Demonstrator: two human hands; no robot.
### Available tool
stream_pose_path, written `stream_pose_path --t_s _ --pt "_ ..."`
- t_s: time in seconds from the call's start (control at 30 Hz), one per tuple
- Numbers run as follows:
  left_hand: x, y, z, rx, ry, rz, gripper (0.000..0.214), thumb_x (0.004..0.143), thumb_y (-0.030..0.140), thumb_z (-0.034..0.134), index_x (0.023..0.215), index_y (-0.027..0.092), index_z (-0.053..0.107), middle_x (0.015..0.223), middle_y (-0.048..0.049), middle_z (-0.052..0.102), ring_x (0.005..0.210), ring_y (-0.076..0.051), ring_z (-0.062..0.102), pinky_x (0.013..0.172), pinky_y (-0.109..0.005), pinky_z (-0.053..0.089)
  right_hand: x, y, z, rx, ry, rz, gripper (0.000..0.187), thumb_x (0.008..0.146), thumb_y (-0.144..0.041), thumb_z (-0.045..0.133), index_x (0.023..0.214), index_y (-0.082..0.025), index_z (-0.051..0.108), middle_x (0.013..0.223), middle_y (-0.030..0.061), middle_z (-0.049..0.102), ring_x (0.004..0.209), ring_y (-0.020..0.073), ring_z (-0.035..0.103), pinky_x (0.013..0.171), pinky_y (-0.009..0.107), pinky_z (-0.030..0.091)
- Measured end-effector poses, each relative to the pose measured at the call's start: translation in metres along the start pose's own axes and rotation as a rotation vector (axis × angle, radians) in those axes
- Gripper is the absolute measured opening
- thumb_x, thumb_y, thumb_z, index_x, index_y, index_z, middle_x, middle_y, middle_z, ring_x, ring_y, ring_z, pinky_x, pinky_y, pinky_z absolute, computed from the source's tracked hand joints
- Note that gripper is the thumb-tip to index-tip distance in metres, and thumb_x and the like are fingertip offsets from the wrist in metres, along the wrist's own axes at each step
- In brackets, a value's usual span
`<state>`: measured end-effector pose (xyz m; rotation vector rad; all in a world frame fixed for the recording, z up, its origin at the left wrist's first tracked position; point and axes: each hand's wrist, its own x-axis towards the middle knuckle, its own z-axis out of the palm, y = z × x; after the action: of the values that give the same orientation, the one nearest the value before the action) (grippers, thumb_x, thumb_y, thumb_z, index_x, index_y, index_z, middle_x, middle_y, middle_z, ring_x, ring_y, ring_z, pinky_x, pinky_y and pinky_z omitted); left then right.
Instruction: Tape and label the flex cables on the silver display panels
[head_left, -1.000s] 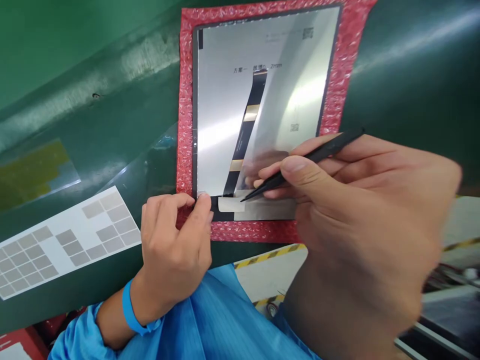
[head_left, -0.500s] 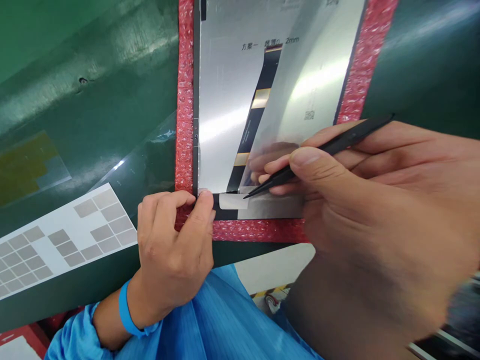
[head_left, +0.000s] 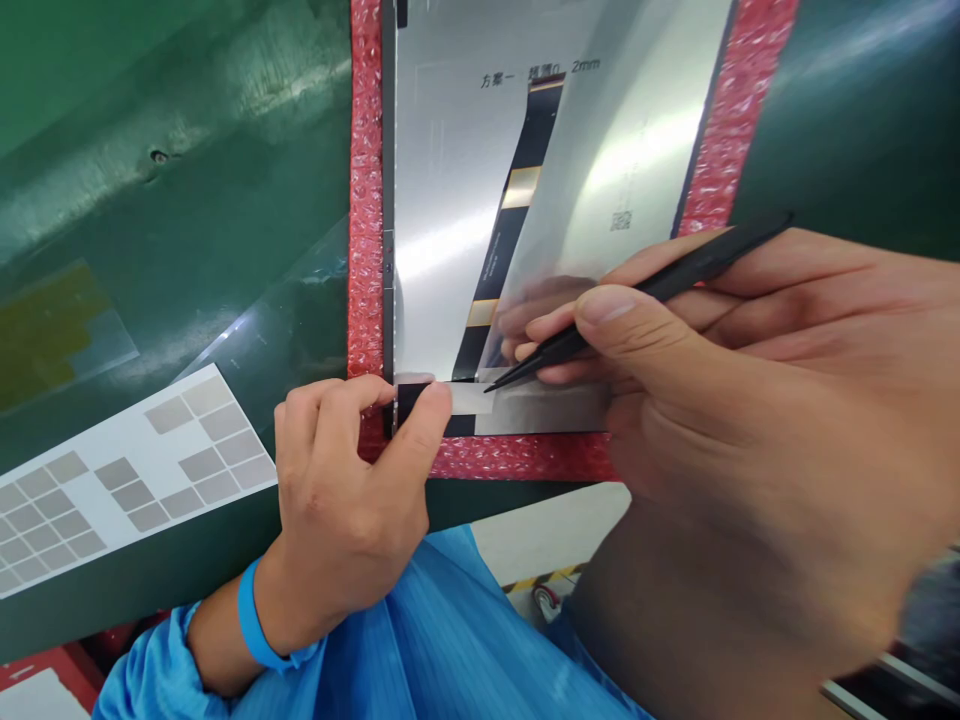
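Note:
A silvery flat panel [head_left: 442, 180], with a clear film over its right part, lies on red bubble wrap [head_left: 366, 200]. A black and gold flex cable [head_left: 504, 240] runs down it to the black strip at its near edge. Across that strip lies a small pale sticker [head_left: 471, 399]. My left hand [head_left: 356, 480] presses its thumb on the sticker's left end, index fingertip at the panel's left corner, the two apart. Pinched in my right hand [head_left: 697, 390] are black tweezers [head_left: 690, 270], their point at the sticker's right end.
A white sheet of grey square stickers [head_left: 202, 430] lies left on the green table mat [head_left: 247, 230]. Behind it are a clear film [head_left: 277, 310] and a piece with yellow-brown patches [head_left: 56, 330]. Below the table edge, a red box [head_left: 45, 680] shows at lower left.
My left thumb has slid right from the panel's corner onto the sticker's left end. The tweezers' point stays at the sticker's right end. The view has shifted slightly.

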<state>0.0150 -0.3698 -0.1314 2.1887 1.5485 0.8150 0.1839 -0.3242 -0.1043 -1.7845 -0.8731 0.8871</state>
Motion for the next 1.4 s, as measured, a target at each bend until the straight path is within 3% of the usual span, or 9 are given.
stream_pose_path --t_s 0.13,0.33,0.63,0.83,1.0,1.17,1.27,1.4 --pt "-0.001 -0.001 0.0 0.03 -0.032 0.02 0.035 0.099 0.001 0.065 0.125 0.022 0.075 0.112 -0.0105 0.067 0.102 -0.024 0.056 0.085 -0.041 0.051 -0.001 -0.002 0.001 0.031 0.013 0.019 0.017 0.085 -0.008 0.082 0.074 -0.018 0.074 0.074 0.0024 0.079 0.068 0.0205 0.079 0.057 0.03 0.069" --pt "-0.002 0.002 0.001 0.109 -0.055 0.043 0.034 0.1 0.004 0.064 0.128 0.021 0.073 0.116 -0.0106 0.065 0.107 -0.026 0.056 0.088 -0.042 0.05 -0.001 0.0 0.002 0.008 0.043 -0.004 0.012 0.084 -0.008 0.082 0.082 -0.019 0.078 0.074 -0.0001 0.079 0.064 0.0146 0.076 0.052 0.02 0.061" --pt "-0.006 0.008 0.002 0.246 -0.052 0.096 0.038 0.096 0.003 0.067 0.132 0.017 0.071 0.121 -0.0135 0.062 0.117 -0.03 0.056 0.094 -0.044 0.049 0.0 0.003 -0.001 0.022 0.082 -0.054 0.012 0.084 -0.011 0.076 0.077 -0.02 0.072 0.072 -0.0002 0.077 0.064 0.0182 0.075 0.052 0.028 0.059" --pt "-0.009 0.016 0.006 0.267 -0.156 0.147 0.041 0.104 0.024 0.066 0.145 0.018 0.067 0.133 -0.0176 0.057 0.125 -0.034 0.048 0.102 -0.048 0.043 0.0 0.008 0.0 0.135 0.068 -0.059 0.013 0.085 -0.012 0.073 0.078 -0.023 0.069 0.07 -0.0028 0.073 0.069 0.0211 0.077 0.072 0.041 0.069" --pt "-0.012 0.017 0.009 0.314 -0.161 0.148 0.047 0.112 0.049 0.054 0.149 0.024 0.066 0.141 -0.0177 0.055 0.127 -0.034 0.044 0.102 -0.05 0.034 0.0 0.015 0.004 0.188 0.108 -0.101 0.012 0.084 -0.011 0.073 0.08 -0.022 0.07 0.07 -0.0025 0.073 0.067 0.0206 0.076 0.069 0.039 0.068" --pt "-0.021 0.012 -0.004 0.382 -0.167 0.056 0.045 0.114 0.048 0.044 0.148 0.031 0.067 0.15 -0.0185 0.051 0.13 -0.038 0.042 0.103 -0.055 0.029 -0.002 0.02 0.007 0.127 0.182 -0.133 0.011 0.087 -0.014 0.075 0.079 -0.02 0.07 0.069 -0.0014 0.073 0.066 0.021 0.077 0.062 0.035 0.066" --pt "-0.024 0.012 -0.01 0.424 -0.172 0.033 0.045 0.113 0.044 0.045 0.147 0.028 0.069 0.15 -0.0203 0.049 0.13 -0.04 0.041 0.104 -0.057 0.028 -0.002 0.022 0.007 0.144 0.171 -0.124 0.01 0.087 -0.017 0.076 0.08 -0.021 0.069 0.07 -0.0016 0.073 0.067 0.0224 0.078 0.061 0.037 0.067" --pt "-0.018 0.017 -0.003 0.408 -0.174 0.099 0.048 0.11 0.046 0.054 0.146 0.018 0.069 0.145 -0.0219 0.053 0.13 -0.039 0.044 0.106 -0.054 0.031 0.0 0.024 0.008 0.229 0.159 -0.13 0.01 0.084 -0.015 0.076 0.079 -0.02 0.069 0.067 -0.0021 0.073 0.063 0.0211 0.076 0.064 0.037 0.068"
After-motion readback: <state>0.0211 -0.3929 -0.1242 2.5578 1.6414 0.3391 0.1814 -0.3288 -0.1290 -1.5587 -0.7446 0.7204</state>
